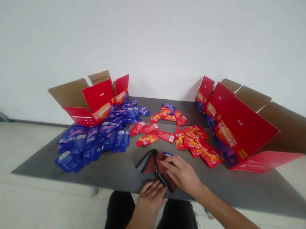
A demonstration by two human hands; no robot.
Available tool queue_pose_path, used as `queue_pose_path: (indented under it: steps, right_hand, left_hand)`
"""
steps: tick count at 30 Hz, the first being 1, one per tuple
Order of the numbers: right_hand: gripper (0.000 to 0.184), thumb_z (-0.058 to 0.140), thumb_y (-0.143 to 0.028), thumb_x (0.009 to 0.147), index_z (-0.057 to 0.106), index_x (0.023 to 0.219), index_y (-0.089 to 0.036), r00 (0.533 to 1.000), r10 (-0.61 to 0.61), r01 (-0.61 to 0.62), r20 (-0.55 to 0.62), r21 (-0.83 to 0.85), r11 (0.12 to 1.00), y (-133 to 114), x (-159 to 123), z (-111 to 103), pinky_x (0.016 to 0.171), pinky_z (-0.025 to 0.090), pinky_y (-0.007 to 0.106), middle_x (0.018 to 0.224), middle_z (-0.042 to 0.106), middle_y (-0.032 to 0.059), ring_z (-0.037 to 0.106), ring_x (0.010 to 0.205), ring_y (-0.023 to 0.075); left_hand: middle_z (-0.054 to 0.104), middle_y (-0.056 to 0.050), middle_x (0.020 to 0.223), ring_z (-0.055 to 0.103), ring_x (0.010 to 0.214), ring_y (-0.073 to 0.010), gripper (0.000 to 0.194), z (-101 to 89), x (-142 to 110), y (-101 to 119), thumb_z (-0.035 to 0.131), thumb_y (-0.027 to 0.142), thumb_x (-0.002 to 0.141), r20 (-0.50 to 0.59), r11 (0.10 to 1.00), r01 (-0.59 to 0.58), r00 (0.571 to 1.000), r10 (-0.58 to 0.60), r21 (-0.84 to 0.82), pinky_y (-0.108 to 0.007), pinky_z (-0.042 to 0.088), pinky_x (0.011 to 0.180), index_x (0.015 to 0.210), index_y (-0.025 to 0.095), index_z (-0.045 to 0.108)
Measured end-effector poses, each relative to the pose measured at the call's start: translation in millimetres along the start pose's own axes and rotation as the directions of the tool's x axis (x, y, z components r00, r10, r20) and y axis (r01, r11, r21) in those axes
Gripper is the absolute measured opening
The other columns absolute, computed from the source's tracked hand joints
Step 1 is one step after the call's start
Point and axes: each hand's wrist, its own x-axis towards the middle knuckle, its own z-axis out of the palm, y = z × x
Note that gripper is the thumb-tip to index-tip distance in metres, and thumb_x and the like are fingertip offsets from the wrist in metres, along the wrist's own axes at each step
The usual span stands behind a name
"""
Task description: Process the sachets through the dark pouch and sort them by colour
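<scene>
Near the table's front edge, a dark folding case (150, 166) stands partly unfolded, with black edges and reddish-brown panels. My left hand (151, 194) is at its near end, fingers close together and curled against the lower edge. From the right, my right hand (181, 172) pinches one of the brownish panels between thumb and fingers. A small blue packet (167, 154) shows just behind that hand, mostly covered. Beyond the case lie orange-red packets (147, 139), the nearest ones flat on the table.
Blue sachets (88, 142) form a wide heap at left, before an open red carton (99, 100). More orange-red sachets (194, 141) are piled at right, beside open red cartons (234, 124). The grey table (115, 173) backs against a white wall (150, 43).
</scene>
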Motion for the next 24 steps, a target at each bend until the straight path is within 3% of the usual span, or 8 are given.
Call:
queue_pose_path:
  steps: [3, 6, 9, 11, 16, 18, 21, 24]
  right_hand:
    - [0.034, 0.055, -0.022, 0.1, 0.062, 0.133, -0.027, 0.999, -0.01, 0.007, 0.039, 0.053, 0.999, -4, -10, 10, 0.088, 0.058, 0.034, 0.115, 0.068, 0.007, 0.064, 0.105, 0.021]
    - [0.03, 0.058, -0.023, 0.099, 0.065, 0.129, -0.023, 0.997, 0.076, -0.077, -0.022, -0.037, 0.996, 30, 5, 12, 0.086, 0.059, 0.037, 0.11, 0.068, 0.0087, 0.064, 0.1, 0.0228]
    - [0.028, 0.058, -0.022, 0.099, 0.068, 0.125, -0.02, 0.991, 0.115, -0.121, -0.063, -0.111, 0.986, 56, 23, 2, 0.086, 0.059, 0.042, 0.107, 0.068, 0.0106, 0.064, 0.1, 0.0258]
    - [0.031, 0.055, -0.023, 0.1, 0.065, 0.13, -0.021, 0.992, 0.105, -0.112, -0.074, -0.107, 0.988, 49, 24, -3, 0.089, 0.058, 0.042, 0.11, 0.067, 0.0108, 0.063, 0.103, 0.0259]
    - [0.037, 0.054, -0.021, 0.1, 0.059, 0.137, -0.026, 0.999, 0.001, -0.002, 0.046, 0.025, 1.0, -6, -3, 2, 0.089, 0.057, 0.035, 0.115, 0.067, 0.0079, 0.062, 0.105, 0.0223]
    - [0.034, 0.056, -0.021, 0.1, 0.061, 0.133, -0.027, 0.998, -0.002, -0.002, 0.067, 0.058, 0.998, -10, -8, 8, 0.088, 0.058, 0.033, 0.113, 0.068, 0.0067, 0.063, 0.103, 0.0213]
    - [0.032, 0.06, -0.023, 0.098, 0.064, 0.131, -0.025, 0.997, 0.067, -0.067, 0.026, 0.015, 0.998, 17, 3, 14, 0.087, 0.058, 0.034, 0.111, 0.067, 0.007, 0.064, 0.101, 0.0212]
    - [0.03, 0.061, -0.023, 0.098, 0.065, 0.128, -0.022, 0.995, 0.099, -0.099, -0.009, -0.062, 0.993, 53, 24, 10, 0.087, 0.058, 0.036, 0.111, 0.068, 0.0084, 0.064, 0.101, 0.0225]
  left_hand:
    - [0.078, -0.006, 0.113, 0.074, 0.105, -0.0229, 0.022, -0.2, 0, 1, 0.053, 0.019, 0.101, -0.013, 1.0, 0.014, 1.0, -0.014, -0.011, -0.042, 0.057, 0.098, 0.116, 0.02, 0.07]
    - [0.07, -0.006, 0.133, 0.066, 0.123, -0.0225, 0.029, -5.7, 4, 0, 0.051, 0.02, 0.103, -0.02, 0.998, -0.062, 0.998, 0.062, 0.007, -0.041, 0.057, 0.099, 0.13, 0.019, 0.063]
    - [0.068, -0.005, 0.136, 0.066, 0.124, -0.0212, 0.029, -9.2, 6, -1, 0.048, 0.02, 0.104, -0.039, 0.997, -0.075, 0.996, 0.075, 0.025, -0.04, 0.057, 0.098, 0.13, 0.019, 0.062]
    - [0.068, -0.005, 0.136, 0.066, 0.124, -0.0216, 0.029, -8.7, 6, -1, 0.048, 0.02, 0.104, -0.043, 0.997, -0.071, 0.997, 0.071, 0.022, -0.04, 0.057, 0.099, 0.13, 0.02, 0.062]
    - [0.078, -0.006, 0.114, 0.074, 0.108, -0.0238, 0.025, -4.4, 2, 1, 0.047, 0.021, 0.104, -0.014, 1.0, 0.004, 1.0, -0.004, -0.028, -0.044, 0.057, 0.098, 0.117, 0.02, 0.069]
    - [0.078, -0.006, 0.114, 0.074, 0.107, -0.0239, 0.025, -4.5, 2, 1, 0.047, 0.022, 0.105, -0.006, 1.0, 0.009, 1.0, -0.009, -0.03, -0.044, 0.057, 0.098, 0.117, 0.019, 0.069]
    - [0.071, -0.008, 0.131, 0.067, 0.122, -0.0241, 0.029, -6.5, 3, 0, 0.047, 0.021, 0.105, -0.003, 0.999, -0.045, 0.999, 0.045, -0.003, -0.043, 0.056, 0.1, 0.129, 0.019, 0.064]
    - [0.068, -0.008, 0.136, 0.065, 0.125, -0.0229, 0.03, -7.8, 4, -1, 0.047, 0.02, 0.104, -0.011, 0.998, -0.067, 0.998, 0.067, 0.021, -0.042, 0.057, 0.099, 0.13, 0.019, 0.062]
